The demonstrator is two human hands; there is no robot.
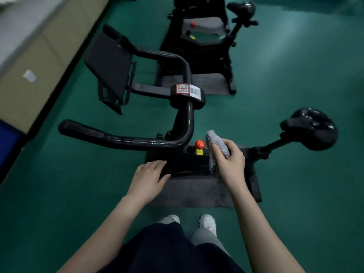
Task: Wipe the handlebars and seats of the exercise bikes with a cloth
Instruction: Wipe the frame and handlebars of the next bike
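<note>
Our right hand (229, 160) grips the soft, light grey terry cloth (215, 146), bunched for firm wiping; our left hand (148, 177) hangs relaxed and empty

Handlebar (122, 137) lay left of the fingers (217, 151); seat (311, 128) right; second bike (202, 46) beyond.
</note>
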